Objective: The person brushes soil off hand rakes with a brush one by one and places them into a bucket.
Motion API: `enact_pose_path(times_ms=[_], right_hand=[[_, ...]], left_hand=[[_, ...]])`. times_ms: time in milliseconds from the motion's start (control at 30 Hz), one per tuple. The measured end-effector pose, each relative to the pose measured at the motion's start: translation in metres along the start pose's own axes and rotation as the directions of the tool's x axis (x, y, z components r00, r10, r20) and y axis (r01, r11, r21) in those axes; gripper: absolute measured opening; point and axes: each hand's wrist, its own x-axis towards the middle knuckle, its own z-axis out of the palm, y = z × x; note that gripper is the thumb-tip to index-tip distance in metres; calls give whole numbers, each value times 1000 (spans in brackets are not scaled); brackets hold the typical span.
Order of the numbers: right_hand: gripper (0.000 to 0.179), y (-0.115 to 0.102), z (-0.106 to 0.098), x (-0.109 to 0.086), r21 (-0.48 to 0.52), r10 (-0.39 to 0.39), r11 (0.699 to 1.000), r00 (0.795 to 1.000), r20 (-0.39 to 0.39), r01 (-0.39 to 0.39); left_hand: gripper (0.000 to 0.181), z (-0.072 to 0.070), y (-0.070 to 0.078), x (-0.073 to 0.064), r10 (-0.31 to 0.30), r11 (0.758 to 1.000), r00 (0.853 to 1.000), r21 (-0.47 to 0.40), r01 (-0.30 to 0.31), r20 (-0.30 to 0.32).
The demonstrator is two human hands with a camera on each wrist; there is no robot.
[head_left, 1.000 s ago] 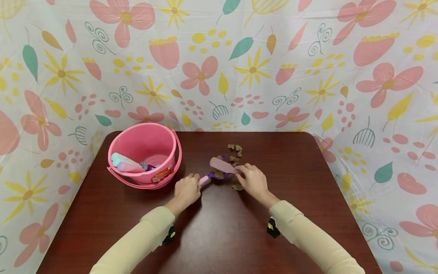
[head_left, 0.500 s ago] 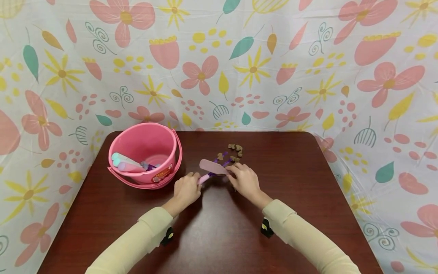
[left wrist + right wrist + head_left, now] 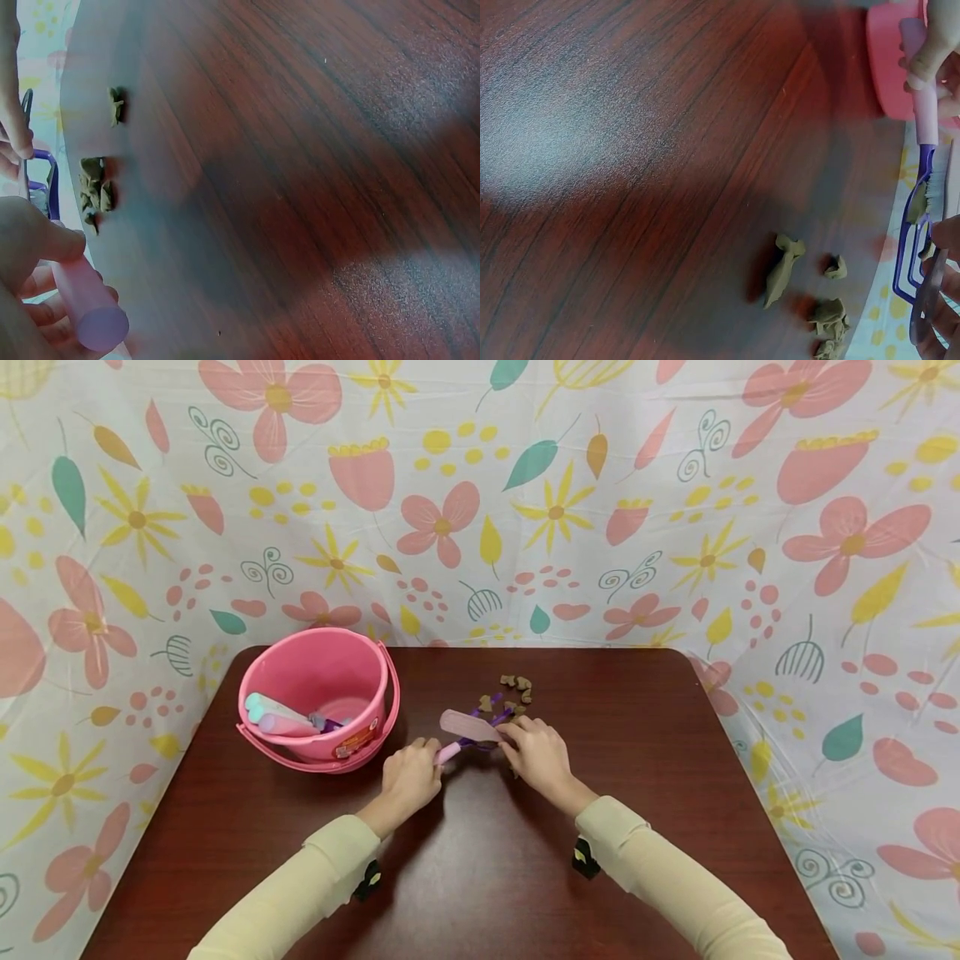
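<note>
The right hand (image 3: 538, 756) and brush (image 3: 468, 724) have shifted left since a second ago; on the table (image 3: 480, 860), the bucket (image 3: 322, 666) stands at the far left; the left hand (image 3: 409, 772) grips the purple tool (image 3: 927, 154) by its handle; the right holds the brush over the tool; brown bits (image 3: 522, 684) lie on the tool and the table beyond.

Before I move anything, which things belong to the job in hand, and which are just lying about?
In the job:
pink brush, held
purple tool, held
brown pieces

Apparently just lying about:
pink bucket, untouched
mint and lilac handles inside it
</note>
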Motion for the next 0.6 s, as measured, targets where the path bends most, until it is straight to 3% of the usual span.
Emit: enact_pose_path(times_ms=[600], right_hand=[[23,12,-3,-6,-24,7,1000,1000,12,-6]], left_hand=[[19,4,-1,-1,-24,999,1000,-24,24,-6]])
